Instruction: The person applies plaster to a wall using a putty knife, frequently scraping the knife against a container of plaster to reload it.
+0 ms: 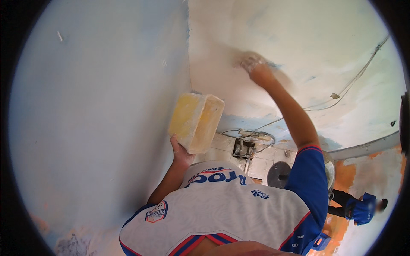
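Nearest is the wearer's own chest in a white jersey (pixel 230 209) with blue sleeves and red trim. Beyond it, the hands are wide apart. The left hand (pixel 183 154) is clamped on the lower end of a yellow rectangular tub (pixel 183 119), smeared with pale residue and tilted so its open side faces right. The tub is in front of the corner where two walls meet. The right hand (pixel 253 63), coated in whitish material, reaches up to the cream-coloured wall (pixel 239 25); it is blurred, so I cannot tell whether it grips anything. A blue-grey wall (pixel 94 106) fills the left side. Below are floor tiles (pixel 220 147) and a looped cable (pixel 274 138). Farthest, at lower right, a co-worker in blue (pixel 364 210) is near an orange-patched wall (pixel 345 175).
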Available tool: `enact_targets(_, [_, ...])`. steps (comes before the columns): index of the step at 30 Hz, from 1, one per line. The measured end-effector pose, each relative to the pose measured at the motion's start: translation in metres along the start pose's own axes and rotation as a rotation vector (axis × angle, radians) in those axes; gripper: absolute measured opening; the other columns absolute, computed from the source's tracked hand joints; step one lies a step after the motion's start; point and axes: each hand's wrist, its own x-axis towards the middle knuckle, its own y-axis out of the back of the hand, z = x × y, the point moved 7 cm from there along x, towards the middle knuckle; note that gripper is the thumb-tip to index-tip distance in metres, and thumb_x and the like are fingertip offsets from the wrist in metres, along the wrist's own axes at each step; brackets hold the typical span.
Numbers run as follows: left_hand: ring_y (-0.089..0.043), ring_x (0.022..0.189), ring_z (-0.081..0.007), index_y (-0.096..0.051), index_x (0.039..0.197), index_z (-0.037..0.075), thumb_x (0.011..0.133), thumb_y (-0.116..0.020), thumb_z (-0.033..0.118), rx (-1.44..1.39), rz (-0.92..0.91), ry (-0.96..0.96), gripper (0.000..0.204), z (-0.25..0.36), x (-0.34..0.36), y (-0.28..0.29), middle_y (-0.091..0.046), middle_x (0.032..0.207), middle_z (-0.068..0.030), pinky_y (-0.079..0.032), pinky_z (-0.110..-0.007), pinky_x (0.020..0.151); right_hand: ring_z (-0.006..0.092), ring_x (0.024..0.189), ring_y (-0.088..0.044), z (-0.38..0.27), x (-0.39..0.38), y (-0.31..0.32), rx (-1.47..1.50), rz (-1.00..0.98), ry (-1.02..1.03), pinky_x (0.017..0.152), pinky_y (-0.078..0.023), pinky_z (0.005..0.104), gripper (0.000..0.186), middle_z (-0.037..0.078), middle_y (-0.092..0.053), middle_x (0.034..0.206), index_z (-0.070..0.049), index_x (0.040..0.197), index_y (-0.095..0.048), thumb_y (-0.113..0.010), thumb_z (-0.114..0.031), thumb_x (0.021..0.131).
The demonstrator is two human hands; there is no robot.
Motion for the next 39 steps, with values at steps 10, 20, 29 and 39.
enact_targets(10, [-0.058, 0.13, -0.0278, -0.048, 0.148, 0.018, 0.095, -0.043, 0.061, -0.036, 0.159, 0.034, 0.069, -0.007, -0.007, 0.007, -0.058, 0.143, -0.0056, -0.049, -0.049, 0.108, 0.0365, 0.122, -0.063, -0.013, -0.014, -0.025, -0.06, -0.12, -0.046, 0.11, -0.047, 0.0467, 0.05, 0.013, -0.069, 0.127, -0.018, 0.138, -0.062, -0.056, -0.003, 0.09])
enact_targets(20, [-0.059, 0.128, -0.0264, -0.049, 0.146, 0.018, 0.095, -0.04, 0.06, -0.014, 0.152, 0.059, 0.067, -0.01, -0.007, 0.013, -0.06, 0.14, -0.0051, -0.051, -0.048, 0.106, 0.0328, 0.113, -0.067, -0.022, -0.021, -0.01, 0.054, 0.014, -0.089, 0.101, -0.052, 0.0476, 0.047, 0.012, -0.072, 0.117, -0.01, 0.133, -0.064, -0.057, -0.001, 0.087])
enact_targets(29, [-0.059, 0.13, -0.026, -0.048, 0.148, 0.019, 0.096, -0.041, 0.062, -0.021, 0.186, 0.064, 0.068, -0.008, -0.007, 0.007, -0.058, 0.143, -0.0042, -0.051, -0.047, 0.107, 0.0328, 0.091, -0.069, -0.02, -0.02, 0.024, 0.071, 0.237, -0.06, 0.094, -0.054, 0.0423, 0.043, 0.014, -0.073, 0.096, -0.009, 0.125, -0.069, -0.061, 0.003, 0.085])
enact_targets(39, [-0.052, 0.138, -0.0283, -0.038, 0.154, 0.019, 0.096, -0.044, 0.059, -0.066, 0.096, 0.067, 0.071, -0.007, -0.006, 0.012, -0.05, 0.152, -0.0057, -0.046, -0.05, 0.112, 0.0316, 0.099, -0.068, -0.02, -0.015, 0.048, -0.132, 0.324, -0.243, 0.095, -0.054, 0.0426, 0.043, 0.01, -0.071, 0.095, -0.01, 0.127, -0.07, -0.06, 0.001, 0.086])
